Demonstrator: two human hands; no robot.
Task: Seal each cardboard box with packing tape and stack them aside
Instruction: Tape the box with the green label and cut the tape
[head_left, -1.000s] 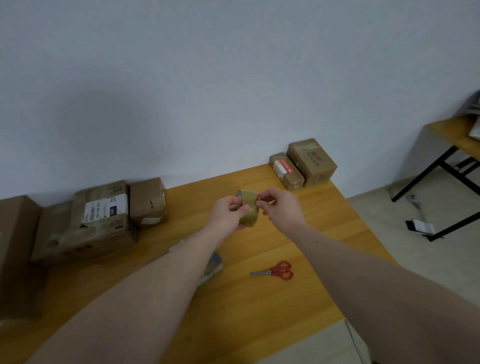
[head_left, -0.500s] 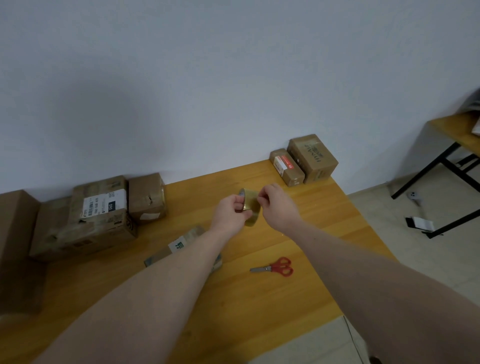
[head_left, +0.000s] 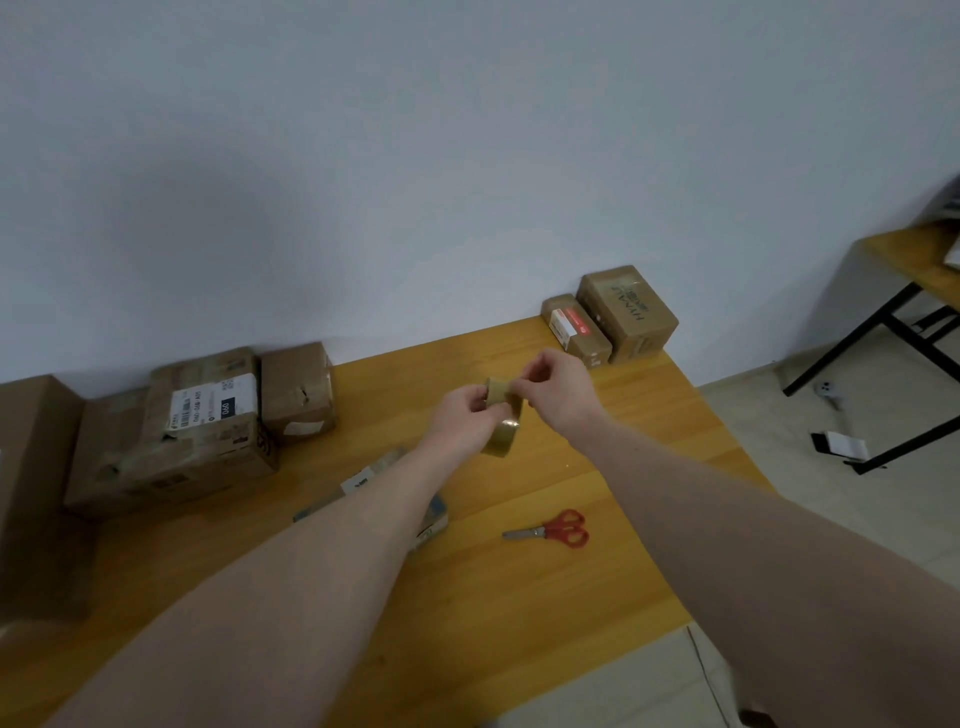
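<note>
Tape roll (head_left: 503, 422) held in the air between both hands, above the middle of the surface (head_left: 519, 597). Left hand (head_left: 464, 421) grips the roll from its own side, fingers curled round it. Right hand (head_left: 556, 389) pinches at the roll's top edge, fingertips together. It looks to be picking for the loose end; no free strip shows yet.

Step in hand, as I judge it: finding and lifting the tape end, before any sealing of the next box.

Under the left forearm, a flat box (head_left: 387, 488) lies on the surface, mostly hidden; probably the next to be sealed, though I cannot tell whether its flaps are shut. Scissors (head_left: 553, 531) lie near the right forearm, untouched.

Beyond the left hand, against the wall: labelled box (head_left: 202, 415) with a smaller box (head_left: 297, 392) touching its side. Beyond the right hand, at the far corner: two boxes (head_left: 610, 322) side by side.

Next move calls for a clean peel of the end, a length drawn out over the flat box's seam, then the scissors.
</note>
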